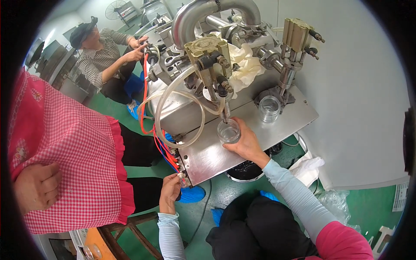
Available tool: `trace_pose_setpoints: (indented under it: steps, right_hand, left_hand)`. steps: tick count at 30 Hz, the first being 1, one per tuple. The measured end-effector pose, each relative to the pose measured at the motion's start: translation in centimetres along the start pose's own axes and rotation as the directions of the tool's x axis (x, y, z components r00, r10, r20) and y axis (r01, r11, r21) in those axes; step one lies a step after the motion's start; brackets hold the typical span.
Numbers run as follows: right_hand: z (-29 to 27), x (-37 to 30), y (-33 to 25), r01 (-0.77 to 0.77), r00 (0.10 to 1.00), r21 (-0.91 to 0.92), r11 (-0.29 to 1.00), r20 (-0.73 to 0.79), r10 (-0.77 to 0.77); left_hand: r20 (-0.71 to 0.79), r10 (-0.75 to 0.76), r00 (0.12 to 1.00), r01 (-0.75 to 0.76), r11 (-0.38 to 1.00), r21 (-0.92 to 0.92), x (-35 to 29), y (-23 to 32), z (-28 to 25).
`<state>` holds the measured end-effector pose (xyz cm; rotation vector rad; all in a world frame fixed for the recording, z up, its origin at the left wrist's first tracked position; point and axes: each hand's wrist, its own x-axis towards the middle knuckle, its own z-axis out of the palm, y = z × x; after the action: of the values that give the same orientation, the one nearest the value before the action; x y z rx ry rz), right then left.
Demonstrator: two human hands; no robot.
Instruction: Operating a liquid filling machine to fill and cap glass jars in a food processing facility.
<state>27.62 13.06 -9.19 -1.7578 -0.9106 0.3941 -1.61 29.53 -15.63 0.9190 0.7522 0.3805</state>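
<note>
A glass jar (229, 132) sits in the person's right hand (248, 146), under the left-hand metal nozzle (225, 113) of the machine and above the steel table (208, 158). The jar's walls are see-through, showing only glass and glints; whether a little liquid lies at the bottom cannot be told. A second jar (269, 109), also clear, is under the other nozzle (286, 79), just beside a grey cloth (279, 94) wrapped about that nozzle's lower end. Below the table's front edge is a round container (245, 171) with a glossy black interior (its contents, if any, are too dark to make out).

The held jar is short, round and colourless, with a wide open mouth turned up toward the nozzle. The nozzle tip overlaps the mouth in this view, though whether it dips inside is unclear. It is also unclear whether the jar's base touches the steel.

The right hand is grasping the jar, fingers around its right side and thumb toward its near side. The left hand (170, 188) is at the table's left end, its fingers bent at a small white fitting (180, 175) near red and blue tubes (168, 157); whether it pinches the fitting or merely touches it cannot be told.
</note>
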Motion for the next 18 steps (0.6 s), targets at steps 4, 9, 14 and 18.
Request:
trace_pose_setpoints:
  steps: [4,9,14,18]
  right_hand:
    - [-0.2,0.1,-0.3,0.008,1.000,-0.021,1.000,0.007,-0.007]
    - [0.1,0.1,0.8,0.028,1.000,-0.015,0.999,-0.011,-0.028]
    - [0.0,0.0,0.4,0.028,1.000,-0.012,1.000,-0.005,-0.028]
    - [0.0,0.0,0.0,0.019,1.000,-0.002,1.000,0.004,-0.019]
  left_hand:
    - [0.056,-0.011,0.998,0.012,1.000,-0.020,-0.5,0.0,0.2]
    - [-0.093,0.038,0.995,-0.044,0.997,-0.069,-3.4,-1.0,1.5]
    - [-0.353,0.206,0.913,-0.286,0.939,-0.192,-9.2,-2.8,3.9]
    - [-0.367,0.297,0.882,-0.376,0.912,-0.166,-13.9,-3.2,8.5]
